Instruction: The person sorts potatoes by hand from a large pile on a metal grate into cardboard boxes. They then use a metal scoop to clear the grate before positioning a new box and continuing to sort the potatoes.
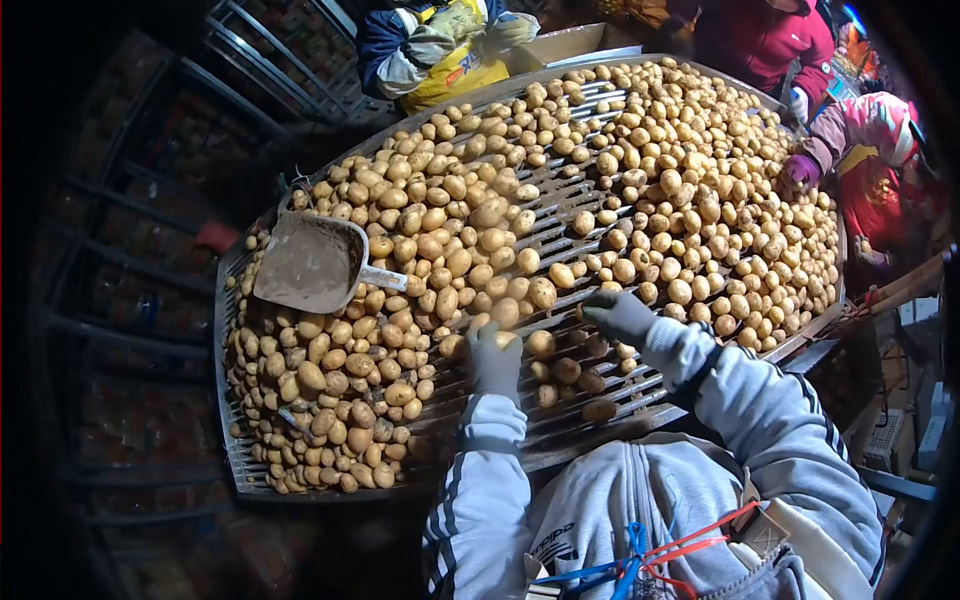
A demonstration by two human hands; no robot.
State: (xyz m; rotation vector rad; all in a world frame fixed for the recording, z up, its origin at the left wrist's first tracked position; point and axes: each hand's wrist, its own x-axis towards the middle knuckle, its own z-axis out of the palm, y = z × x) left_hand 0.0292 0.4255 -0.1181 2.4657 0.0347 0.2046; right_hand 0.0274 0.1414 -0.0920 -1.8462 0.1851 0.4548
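My left hand [495,365], in a grey glove, is over the bars of a slatted metal table, its fingers curled around a potato [504,340] that is partly hidden. Just beyond its fingertips a blurred potato [505,312] shows. My right hand [622,316], gloved in grey with darkened fingertips, is closed above the bars to the right. What it holds, if anything, is hidden by the fingers. Several darker potatoes [566,371] lie on the bars between and below my hands.
A dirty metal dustpan [312,262] rests on the left potato heap [350,370]. Another large heap [690,200] covers the right side. Gloved people stand around the far edge, one with a hand [803,170] at the potatoes. A cardboard box [575,45] stands behind the table.
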